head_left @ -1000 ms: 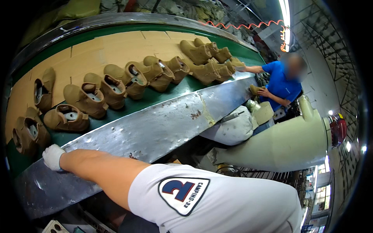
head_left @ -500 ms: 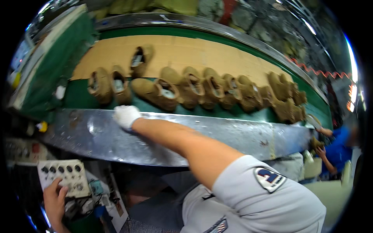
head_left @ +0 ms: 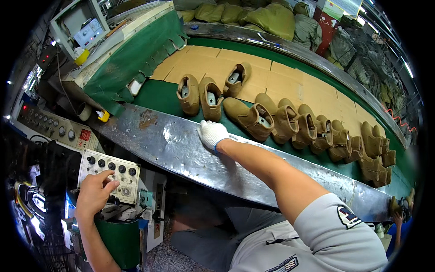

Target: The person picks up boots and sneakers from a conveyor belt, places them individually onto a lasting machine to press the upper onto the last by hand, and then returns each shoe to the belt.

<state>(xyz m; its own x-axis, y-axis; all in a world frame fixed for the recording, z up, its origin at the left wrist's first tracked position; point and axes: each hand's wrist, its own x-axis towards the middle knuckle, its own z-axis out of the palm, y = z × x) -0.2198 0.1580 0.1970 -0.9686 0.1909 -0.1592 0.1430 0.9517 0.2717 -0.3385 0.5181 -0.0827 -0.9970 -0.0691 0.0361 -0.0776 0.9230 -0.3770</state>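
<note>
Bare and reaching to a cream control box (head_left: 131, 188) with black knobs, my left hand (head_left: 96, 189) has its index finger and thumb apart over the panel. Nothing shows in its grasp. My right hand (head_left: 213, 134), in a white knit glove, rests with curled fingers on the metal edge (head_left: 176, 143) of a green conveyor belt. Just beyond it stands a tan ankle boot (head_left: 211, 97), apart from the glove as far as I can see. To its left is another tan boot (head_left: 188, 95); farther back stands one more boot (head_left: 237, 79). A tan boot (head_left: 251, 119) lies lengthwise to the right.
Several more tan boots (head_left: 321, 133) line the belt to the right. Cardboard (head_left: 281, 81) covers its far side. A green-curtained machine housing (head_left: 131, 61) borders the left. A long control panel (head_left: 59, 127) and a yellow bottle (head_left: 103, 116) are nearby. A co-worker's hands (head_left: 398, 217) are at far right.
The view has turned left, so the belt and boots appear shifted right. My left hand stays at the knob box, and my gloved right hand remains on the metal edge.
</note>
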